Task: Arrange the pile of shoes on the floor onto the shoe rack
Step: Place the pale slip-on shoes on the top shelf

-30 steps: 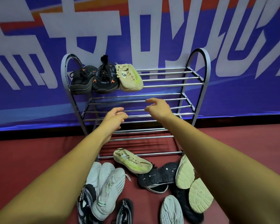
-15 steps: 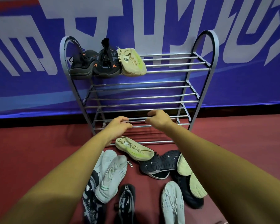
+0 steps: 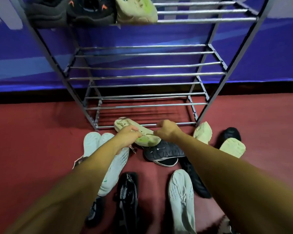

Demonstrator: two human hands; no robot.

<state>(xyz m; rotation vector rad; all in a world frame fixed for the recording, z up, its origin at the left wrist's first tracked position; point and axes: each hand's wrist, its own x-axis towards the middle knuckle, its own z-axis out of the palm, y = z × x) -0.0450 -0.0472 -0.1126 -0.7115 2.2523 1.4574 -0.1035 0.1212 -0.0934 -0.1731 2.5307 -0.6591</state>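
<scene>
Shoes [image 3: 118,166] lie heaped on the red floor [image 3: 32,141] right in front of the shoe rack [image 3: 142,76], which stands against a blue banner wall [image 3: 260,56]. From where I stand, the person has both arms stretched down to the heap. The left grip [image 3: 128,135] has its fingers curled onto the laced top of a pale green shoe [image 3: 145,140], gripping it. That shoe lies slantwise, its far end against the rack's lowest front rail and its near end resting on a black shoe [image 3: 164,152] with a white sole edge. The right grip [image 3: 167,130] is curled too, just at the near end of the same pale green shoe, with a thin lace running towards it; I cannot tell whether it actually holds anything. Two white soles [image 3: 91,142] face up to the left of the arms. A black-and-white shoe [image 3: 127,191] and a white knit shoe [image 3: 181,191] lie nearest the person. Off to the right, two pale soles [image 3: 203,132] sit beside another black shoe [image 3: 230,134]. On the rack's top tier, at its left end, three shoes stand side by side: a dark shoe [image 3: 46,12], a black one with orange marks [image 3: 91,9], and a beige-green shoe [image 3: 135,10].
</scene>
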